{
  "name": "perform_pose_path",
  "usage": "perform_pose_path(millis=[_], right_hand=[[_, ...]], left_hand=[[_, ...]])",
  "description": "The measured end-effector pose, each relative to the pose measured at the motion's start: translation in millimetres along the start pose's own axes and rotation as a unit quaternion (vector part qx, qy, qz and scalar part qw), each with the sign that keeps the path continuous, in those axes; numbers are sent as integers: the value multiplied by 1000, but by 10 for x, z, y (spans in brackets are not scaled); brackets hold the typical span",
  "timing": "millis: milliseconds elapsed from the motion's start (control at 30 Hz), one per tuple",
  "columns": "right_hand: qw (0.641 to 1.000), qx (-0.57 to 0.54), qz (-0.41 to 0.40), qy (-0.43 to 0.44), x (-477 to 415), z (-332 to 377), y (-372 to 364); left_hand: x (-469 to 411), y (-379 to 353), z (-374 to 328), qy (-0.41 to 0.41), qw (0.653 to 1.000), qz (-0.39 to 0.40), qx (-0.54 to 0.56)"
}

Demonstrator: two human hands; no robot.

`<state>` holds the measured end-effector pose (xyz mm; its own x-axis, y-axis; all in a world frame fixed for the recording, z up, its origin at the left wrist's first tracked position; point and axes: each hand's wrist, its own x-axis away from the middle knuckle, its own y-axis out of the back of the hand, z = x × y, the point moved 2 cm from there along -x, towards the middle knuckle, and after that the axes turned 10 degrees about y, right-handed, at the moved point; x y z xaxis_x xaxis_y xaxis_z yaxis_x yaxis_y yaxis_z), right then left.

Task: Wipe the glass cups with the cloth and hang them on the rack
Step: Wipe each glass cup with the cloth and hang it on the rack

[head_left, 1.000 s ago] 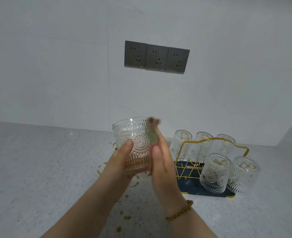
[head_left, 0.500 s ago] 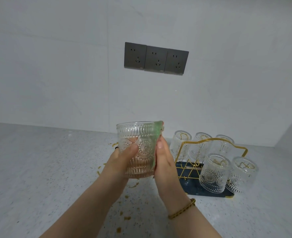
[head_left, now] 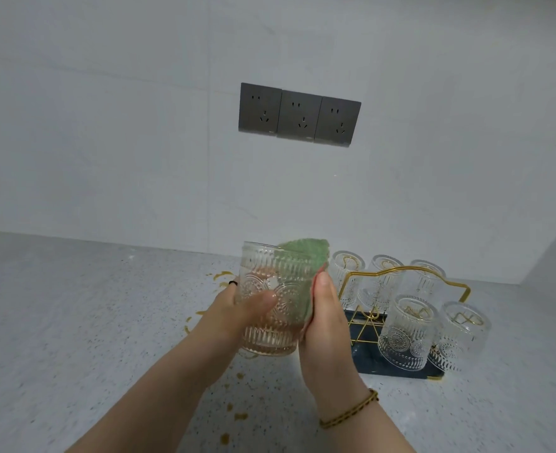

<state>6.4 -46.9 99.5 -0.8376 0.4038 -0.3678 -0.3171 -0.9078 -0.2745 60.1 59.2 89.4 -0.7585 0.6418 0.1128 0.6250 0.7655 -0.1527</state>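
A pale wall (head_left: 106, 142) with three grey sockets (head_left: 299, 114) rises behind a speckled grey tabletop (head_left: 74, 322). Above its middle, the left hand (head_left: 237, 308) grips the glass cup (head_left: 270, 338), thumb across the embossed side. The right hand (head_left: 329, 325) holds the green cloth (head_left: 302, 256) against the cup's right side; its fingers are hidden behind the glass. A second ago the cloth was only a small tuft beside the rim; now it spreads over the rim and shows through the glass, so the wiping seems to have reached the mouth and the cup is not yet ready to hang. Toward the back right corner stands the gold wire rack (head_left: 401, 271), five cups (head_left: 404, 335) upside down on it. Its front left place looks free, though the right hand partly hides it. Orange spill spots (head_left: 237, 416) dot the tabletop from the back edge to the near edge
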Motion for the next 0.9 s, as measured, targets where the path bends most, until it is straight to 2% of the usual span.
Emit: perform_pose_path(millis=[100, 200, 233, 300, 367, 433, 467, 567, 633, 700, 800, 833, 900], right_hand=[[1000, 3, -18, 11, -28, 86, 40], [995, 73, -17, 70, -69, 289, 127], [990, 110, 5, 88, -74, 356, 138], [975, 164, 112, 100, -72, 425, 141], [932, 258, 241, 85, -66, 461, 150], [894, 339, 292, 33, -85, 483, 179], [889, 350, 296, -5, -98, 500, 182], [898, 310, 298, -97, -104, 481, 198], [914, 266, 280, -127, -69, 472, 177], [941, 215, 219, -143, -48, 428, 184], [966, 160, 95, -181, -22, 338, 224], [967, 147, 73, -195, -18, 308, 231], [960, 149, 85, -221, 2, 272, 225]], left_hand=[[9, 31, 15, 15, 999, 6, -44], [39, 26, 38, 30, 996, 33, -71], [43, 22, 52, 39, 996, 43, -73], [41, 35, 69, 51, 995, 57, -65], [48, 49, 64, 56, 994, 74, -63], [55, 50, 69, 64, 990, 107, -68], [61, 53, 81, 72, 988, 120, -67], [83, 79, 128, 113, 980, 160, -28], [109, 103, 149, 152, 976, 155, 2], [93, 143, 186, 163, 980, 106, 31], [73, 179, 243, 117, 990, -38, 66], [78, 170, 254, 98, 992, -63, 51], [102, 130, 282, 84, 993, -73, 36]])
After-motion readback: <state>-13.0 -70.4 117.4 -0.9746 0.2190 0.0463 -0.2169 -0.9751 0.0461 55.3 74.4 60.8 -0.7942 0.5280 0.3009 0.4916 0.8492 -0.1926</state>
